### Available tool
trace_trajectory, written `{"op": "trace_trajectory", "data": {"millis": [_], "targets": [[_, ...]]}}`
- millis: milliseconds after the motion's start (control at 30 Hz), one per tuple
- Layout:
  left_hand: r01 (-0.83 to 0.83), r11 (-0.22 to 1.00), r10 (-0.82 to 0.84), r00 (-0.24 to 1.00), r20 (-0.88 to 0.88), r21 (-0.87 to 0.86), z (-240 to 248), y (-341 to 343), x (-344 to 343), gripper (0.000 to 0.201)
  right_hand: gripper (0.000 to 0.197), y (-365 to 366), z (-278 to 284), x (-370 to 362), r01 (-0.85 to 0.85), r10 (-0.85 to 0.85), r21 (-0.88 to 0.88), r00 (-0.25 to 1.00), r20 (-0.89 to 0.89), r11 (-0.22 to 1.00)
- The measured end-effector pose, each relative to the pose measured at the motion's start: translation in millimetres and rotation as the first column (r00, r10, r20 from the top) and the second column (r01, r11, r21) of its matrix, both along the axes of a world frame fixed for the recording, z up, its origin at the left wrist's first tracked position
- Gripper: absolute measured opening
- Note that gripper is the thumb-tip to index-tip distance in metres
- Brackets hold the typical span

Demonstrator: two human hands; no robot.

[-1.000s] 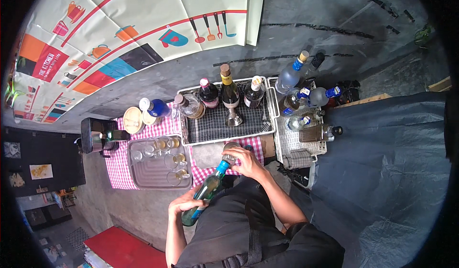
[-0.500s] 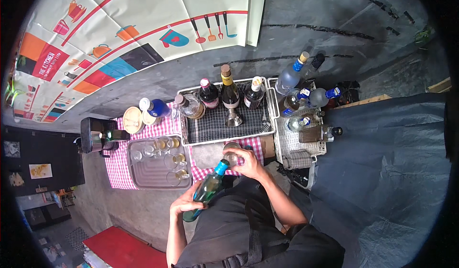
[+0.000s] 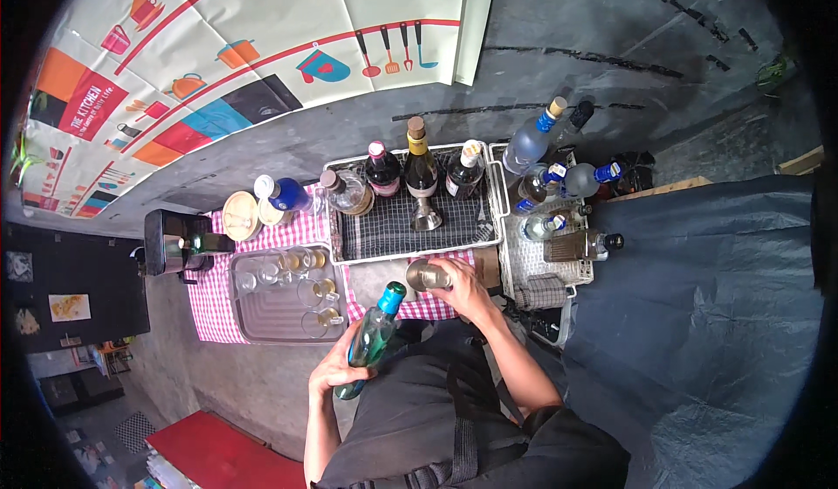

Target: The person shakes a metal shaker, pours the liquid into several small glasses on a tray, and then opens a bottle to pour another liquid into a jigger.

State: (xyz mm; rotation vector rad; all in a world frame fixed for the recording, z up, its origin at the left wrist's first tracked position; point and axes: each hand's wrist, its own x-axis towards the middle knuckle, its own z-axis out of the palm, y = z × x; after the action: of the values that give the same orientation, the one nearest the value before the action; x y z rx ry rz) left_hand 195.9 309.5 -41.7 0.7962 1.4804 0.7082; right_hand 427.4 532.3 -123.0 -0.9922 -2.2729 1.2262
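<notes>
My left hand [image 3: 334, 370] is wrapped round the lower part of a green glass bottle [image 3: 374, 337] with a bright blue neck band. The bottle leans with its neck up and to the right, in front of my dark apron. In my right hand [image 3: 468, 292] is a clear drinking glass [image 3: 424, 275], gripped round its side and tipped over to the left. A small gap separates the bottle's top from the glass. Whether liquid is in the glass, I cannot tell. Under the glass lies a red-and-white checked cloth [image 3: 419, 308].
To the left, a grey tray [image 3: 271, 319] holds several glasses and cups. A white wire rack [image 3: 410, 258] with several bottles and a metal jigger [image 3: 426, 216] stands behind my hands. More bottles fill a second rack [image 3: 572, 271] at right. A black machine [image 3: 168, 237] is far left.
The bottle's neck has come away from the glass, slightly left and up. My right hand has moved slightly right and turned the glass further onto its side.
</notes>
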Motion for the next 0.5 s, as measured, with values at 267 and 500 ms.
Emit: {"op": "trace_trajectory", "data": {"millis": [267, 500], "targets": [[-0.082, 0.997, 0.083, 0.992, 0.096, -0.011, -9, -9, 1, 0.114, 0.062, -3, -5, -11, -0.097, 0.076, 0.105, 0.98, 0.184, 0.99], [-0.048, 0.999, 0.047, 0.998, 0.032, 0.015, -16, -15, -1, 0.112, 0.064, -2, 5, -17, -0.122, 0.099, 0.114, 0.976, 0.192, 0.986]]}}
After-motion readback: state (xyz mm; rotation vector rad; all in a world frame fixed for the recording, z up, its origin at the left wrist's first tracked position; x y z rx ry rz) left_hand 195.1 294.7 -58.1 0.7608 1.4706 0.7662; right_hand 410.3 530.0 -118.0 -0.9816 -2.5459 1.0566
